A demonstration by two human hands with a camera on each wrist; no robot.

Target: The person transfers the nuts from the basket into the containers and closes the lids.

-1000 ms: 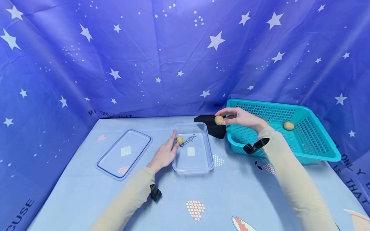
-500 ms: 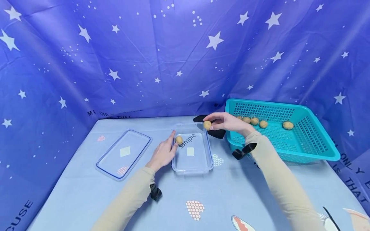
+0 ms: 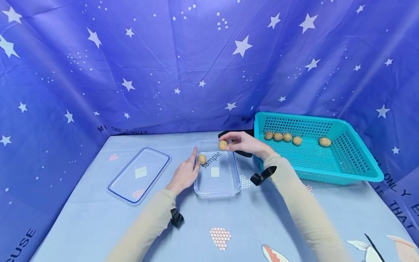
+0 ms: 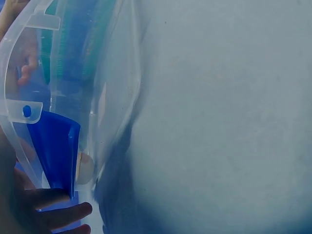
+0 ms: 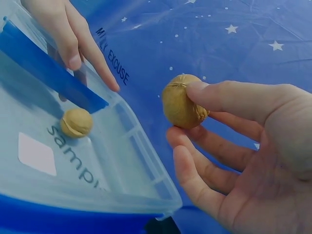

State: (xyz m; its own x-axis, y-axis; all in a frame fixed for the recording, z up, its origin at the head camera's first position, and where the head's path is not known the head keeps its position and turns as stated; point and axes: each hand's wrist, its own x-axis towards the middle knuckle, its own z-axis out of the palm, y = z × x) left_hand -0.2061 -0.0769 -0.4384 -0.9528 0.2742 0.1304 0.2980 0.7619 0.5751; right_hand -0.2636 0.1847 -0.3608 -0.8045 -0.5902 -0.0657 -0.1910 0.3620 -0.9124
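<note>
You pinch a walnut [image 3: 222, 145] in your right hand [image 3: 243, 142], poised over the far rim of the clear container [image 3: 229, 183] where one walnut [image 3: 202, 158] already lies. Your left hand [image 3: 184, 174] steadies its side, fingers relaxed. Next, judge a gentle drop inside.

Table [image 3: 248, 225] covered in pale blue printed cloth, filling lower frame; flat clear lid [image 3: 140, 173] with blue rim at centre left; clear rectangular container [image 3: 217, 178] at centre; black object [image 3: 243, 153] just behind it, partly hidden; teal perforated basket [image 3: 353, 163] at centre right, touching the black object.
</note>
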